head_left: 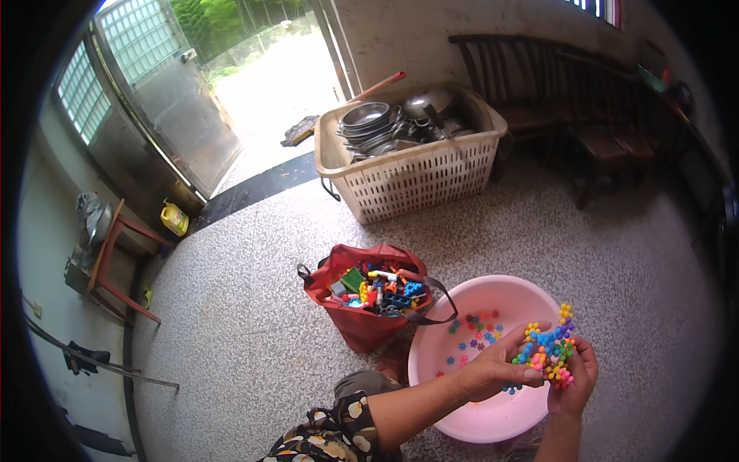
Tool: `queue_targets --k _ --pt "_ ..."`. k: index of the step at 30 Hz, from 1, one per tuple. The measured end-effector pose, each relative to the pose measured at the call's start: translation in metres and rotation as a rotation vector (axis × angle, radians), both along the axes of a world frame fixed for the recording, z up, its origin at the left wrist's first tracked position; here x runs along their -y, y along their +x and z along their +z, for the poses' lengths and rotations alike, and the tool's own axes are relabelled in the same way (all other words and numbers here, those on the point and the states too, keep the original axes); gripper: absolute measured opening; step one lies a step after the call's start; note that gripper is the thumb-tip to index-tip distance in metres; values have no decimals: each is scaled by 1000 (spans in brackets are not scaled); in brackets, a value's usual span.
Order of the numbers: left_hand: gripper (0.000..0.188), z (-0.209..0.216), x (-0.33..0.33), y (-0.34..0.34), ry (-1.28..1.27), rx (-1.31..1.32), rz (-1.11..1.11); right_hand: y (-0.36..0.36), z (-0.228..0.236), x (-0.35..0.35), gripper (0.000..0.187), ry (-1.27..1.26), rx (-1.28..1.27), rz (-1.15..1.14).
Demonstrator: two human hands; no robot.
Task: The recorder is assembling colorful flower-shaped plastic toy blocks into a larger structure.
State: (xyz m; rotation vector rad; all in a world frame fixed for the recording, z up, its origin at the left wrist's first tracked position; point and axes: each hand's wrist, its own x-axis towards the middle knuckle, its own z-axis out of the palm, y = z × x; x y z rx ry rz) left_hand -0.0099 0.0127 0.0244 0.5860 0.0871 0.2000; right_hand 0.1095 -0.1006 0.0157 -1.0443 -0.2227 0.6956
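A cluster of joined knobbed plastic connector pieces [546, 348], in blue, yellow, green, pink, orange and purple, is held up over the right part of a pink basin [458, 425]. My left hand [500, 363] grips it from the left, thumb along the near side. From the right, my right hand [575, 379] closes round the cluster's other side with curled fingers. Several loose flower-shaped pieces [479, 335] lie in the basin, mostly toward its far left. My left forearm and the cluster hide part of the basin's inside.
Left of the basin stands a red bag [358, 329] full of mixed toy bricks. Beyond it is a white slatted plastic basket [419, 183] holding metal bowls and pans. Wooden chairs [608, 142] line the far right; a yellow jug [175, 219] stands near the open door.
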Motion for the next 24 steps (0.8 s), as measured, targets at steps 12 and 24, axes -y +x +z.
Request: queue_targets --k 12,24 --pt "79 -1 -1 0 -42 29 -15 0 -1 0 11 1 -6 6" --pt "79 -1 -2 1 -31 34 -24 0 1 0 12 -6 -9 3"
